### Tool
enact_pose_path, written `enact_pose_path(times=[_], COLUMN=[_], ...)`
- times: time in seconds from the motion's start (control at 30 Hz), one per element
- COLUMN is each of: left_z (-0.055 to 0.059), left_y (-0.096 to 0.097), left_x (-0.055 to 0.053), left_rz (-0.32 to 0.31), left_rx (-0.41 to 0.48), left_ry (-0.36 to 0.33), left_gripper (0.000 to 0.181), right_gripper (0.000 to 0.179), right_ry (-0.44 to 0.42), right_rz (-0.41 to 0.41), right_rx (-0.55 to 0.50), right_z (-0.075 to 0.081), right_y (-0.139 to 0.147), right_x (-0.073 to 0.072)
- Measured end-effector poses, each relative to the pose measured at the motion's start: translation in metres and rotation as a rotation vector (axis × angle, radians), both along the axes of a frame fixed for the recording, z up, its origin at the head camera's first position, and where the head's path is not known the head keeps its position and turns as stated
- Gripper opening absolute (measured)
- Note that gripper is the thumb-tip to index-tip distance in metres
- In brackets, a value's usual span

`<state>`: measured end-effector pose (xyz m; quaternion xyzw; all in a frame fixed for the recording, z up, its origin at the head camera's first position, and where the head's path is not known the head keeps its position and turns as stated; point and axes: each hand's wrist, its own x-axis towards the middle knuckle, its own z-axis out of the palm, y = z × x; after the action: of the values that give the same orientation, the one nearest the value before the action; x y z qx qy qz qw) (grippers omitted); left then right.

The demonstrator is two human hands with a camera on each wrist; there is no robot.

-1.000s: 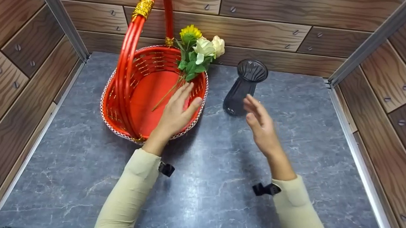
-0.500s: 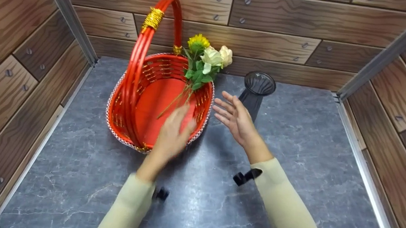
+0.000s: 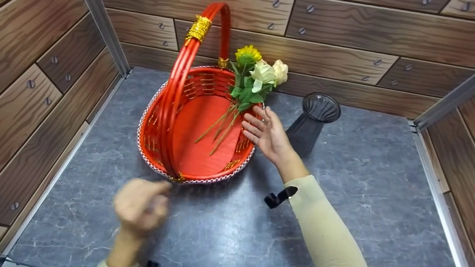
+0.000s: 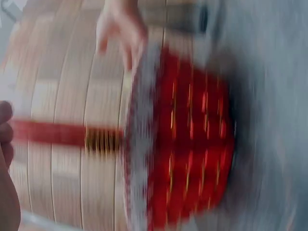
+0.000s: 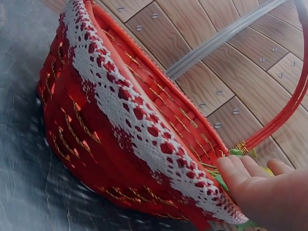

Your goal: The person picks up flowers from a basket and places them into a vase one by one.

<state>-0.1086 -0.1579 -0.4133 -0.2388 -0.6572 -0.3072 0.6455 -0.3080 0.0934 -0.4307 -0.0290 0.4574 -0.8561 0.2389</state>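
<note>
A red woven basket [image 3: 205, 164] with a tall arched handle stands left of middle in the head view. Inside it lean a yellow flower [image 3: 248, 55] and white roses [image 3: 263, 73], heads over the right rim, stems on the basket floor. My right hand [image 3: 273, 138] is at that rim just below the leaves, palm turned up and fingers extended, holding nothing. In the right wrist view its fingers [image 5: 236, 171] overlap the rim beside green leaves. Nearer me, in front of the basket, my left hand [image 3: 140, 205] is blurred, its fingers loosely bent with nothing seen in them.
A dark glass vase [image 3: 310, 128] with a flared, ribbed mouth stands right of the basket, behind my right hand. Wood-patterned walls [image 3: 343, 42] enclose the grey marbled tabletop [image 3: 362, 185] at the back and both sides.
My left hand has drawn out of the basket toward me and to the left. My right hand has moved left from beside the vase to the basket rim. The flowers stay in the basket.
</note>
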Motion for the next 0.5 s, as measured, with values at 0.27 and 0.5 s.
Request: enact_pose_path(times=[0.27, 0.5], left_z=[-0.031, -0.054], left_y=[-0.067, -0.101], left_x=[-0.044, -0.078], left_rz=[0.243, 0.252], left_rx=[0.073, -0.033], left_ry=[-0.261, -0.51], left_gripper=[0.027, 0.036], right_gripper=[0.067, 0.065], right_ry=[-0.053, -0.107], right_rz=[-0.03, -0.042], right_rx=[0.012, -0.027], right_z=[-0.002, 0.0], right_y=[-0.006, -0.013], right_x=[-0.001, -0.005])
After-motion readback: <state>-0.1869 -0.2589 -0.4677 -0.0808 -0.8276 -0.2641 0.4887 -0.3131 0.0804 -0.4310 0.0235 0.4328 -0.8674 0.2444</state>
